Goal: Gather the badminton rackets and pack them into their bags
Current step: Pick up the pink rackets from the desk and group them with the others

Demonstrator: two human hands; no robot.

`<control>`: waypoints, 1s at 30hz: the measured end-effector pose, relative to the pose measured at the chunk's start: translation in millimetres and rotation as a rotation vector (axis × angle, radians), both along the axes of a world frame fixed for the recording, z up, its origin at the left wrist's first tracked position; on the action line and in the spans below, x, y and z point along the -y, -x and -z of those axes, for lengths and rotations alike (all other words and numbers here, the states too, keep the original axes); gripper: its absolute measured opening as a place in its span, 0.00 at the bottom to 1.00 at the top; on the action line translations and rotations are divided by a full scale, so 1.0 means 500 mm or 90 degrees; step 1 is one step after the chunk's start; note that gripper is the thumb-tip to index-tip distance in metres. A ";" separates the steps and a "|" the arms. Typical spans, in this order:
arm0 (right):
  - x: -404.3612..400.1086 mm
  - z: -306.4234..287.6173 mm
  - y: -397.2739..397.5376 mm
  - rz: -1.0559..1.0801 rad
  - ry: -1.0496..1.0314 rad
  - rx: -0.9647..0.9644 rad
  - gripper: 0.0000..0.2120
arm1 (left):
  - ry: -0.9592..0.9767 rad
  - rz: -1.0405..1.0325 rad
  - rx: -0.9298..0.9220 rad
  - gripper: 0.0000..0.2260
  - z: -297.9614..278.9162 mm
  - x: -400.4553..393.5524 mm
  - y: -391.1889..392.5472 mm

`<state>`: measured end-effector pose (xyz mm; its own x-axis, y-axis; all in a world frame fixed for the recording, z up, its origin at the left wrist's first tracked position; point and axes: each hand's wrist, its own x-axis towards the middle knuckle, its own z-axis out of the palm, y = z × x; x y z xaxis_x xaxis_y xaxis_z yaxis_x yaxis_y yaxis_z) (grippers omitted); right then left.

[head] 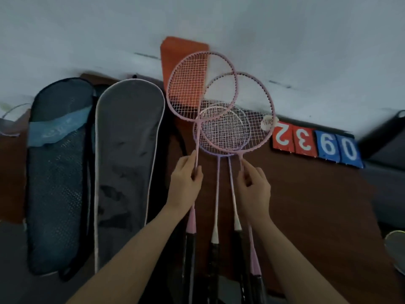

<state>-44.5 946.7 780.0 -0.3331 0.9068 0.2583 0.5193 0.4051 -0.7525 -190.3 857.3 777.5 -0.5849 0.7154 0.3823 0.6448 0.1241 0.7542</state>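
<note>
Left hand and right hand each pinch 1 pink racket's shaft.

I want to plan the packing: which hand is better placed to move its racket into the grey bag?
Left, probably. The left hand already pinches a pink racket shaft right beside the grey bag; the right hand is farther off.

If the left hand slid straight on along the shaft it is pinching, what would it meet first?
The left hand points up the pink shaft toward the heads. It would probably first reach the neck of that pink racket, where its frame overlaps the other rackets' heads; which head lies on top is unclear.
</note>
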 end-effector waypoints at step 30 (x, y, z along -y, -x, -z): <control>-0.079 0.111 -0.082 0.042 0.089 0.246 0.18 | 0.366 0.126 -0.185 0.20 0.110 -0.101 -0.059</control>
<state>-3.4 986.5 724.7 -0.3217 0.9468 -0.0021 0.7958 0.2692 -0.5424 -160.8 908.0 722.3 -0.3527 0.9352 0.0305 0.8633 0.3126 0.3962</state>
